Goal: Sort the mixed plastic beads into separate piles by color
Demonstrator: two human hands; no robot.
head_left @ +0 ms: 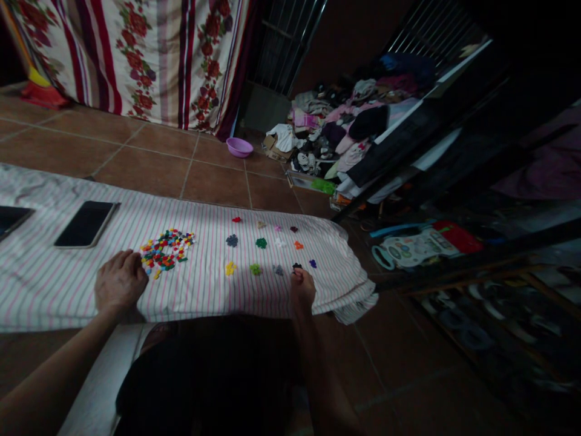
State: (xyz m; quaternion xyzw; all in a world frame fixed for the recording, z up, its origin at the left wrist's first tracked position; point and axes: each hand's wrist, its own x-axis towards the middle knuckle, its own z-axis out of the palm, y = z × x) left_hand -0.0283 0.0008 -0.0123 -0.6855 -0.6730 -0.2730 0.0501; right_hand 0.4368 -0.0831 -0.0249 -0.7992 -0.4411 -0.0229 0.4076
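A mixed pile of small coloured plastic pieces (166,249) lies on a striped cloth. At the pile's left edge my left hand (120,280) rests palm down, its loosely bent fingers touching the nearest pieces. My right hand (303,287) is closed in a pinch beside the little black heap (296,266); whatever the fingertips hold is hidden. Single-colour heaps stand in rough rows, among them yellow (230,267), lime green (255,269), grey (278,270), dark blue (313,264), orange (298,245), dark green (261,243) and red (236,220).
A phone (86,224) lies left of the mixed pile, with another dark device (13,219) at the left edge. The striped cloth (204,297) ends in folds at the right. Beyond are a purple basin (239,147), heaped clothes (336,127) and a floral curtain (158,60).
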